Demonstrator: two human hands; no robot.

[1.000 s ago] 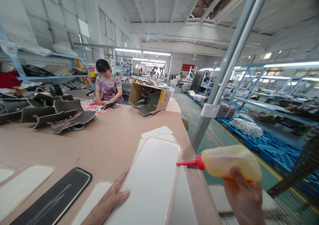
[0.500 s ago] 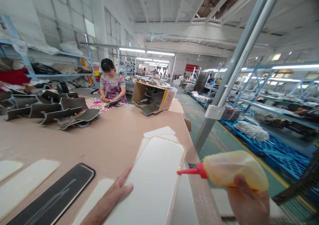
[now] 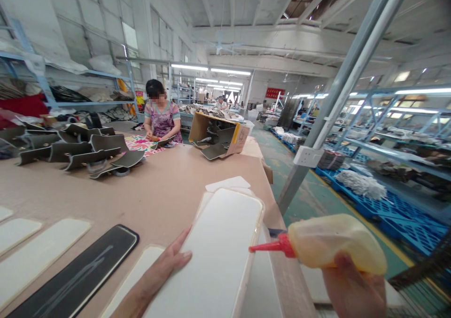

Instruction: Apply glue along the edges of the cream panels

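Head view: left hand (image 3: 155, 280) fingers (image 3: 181, 247) lying flat and together, pressing down on the white panel (image 3: 218, 252) at the near table edge. Right hand (image 3: 352, 290) is wrapping the glue bottle (image 3: 334, 240), thumb over its belly, other fingers hidden, so cannot tell their spread. Red nozzle (image 3: 269, 247) is pointing left, tip sitting just at the panel's right rim. Compared with a second ago the nozzle is riding a touch lower along that rim and the camera is tipping up; judged, a glue line is running down the edge, barely begun. More white panels (image 3: 38, 252) and a black panel (image 3: 81, 271) are lying left of the hand on the brown table (image 3: 169, 186). Grey bag flaps (image 3: 88, 153) piled far left, open carton (image 3: 220, 137) beyond. A co-worker (image 3: 161, 118) is working at the far end. Factory hall, shelving racks, steel post (image 3: 338, 92) right.
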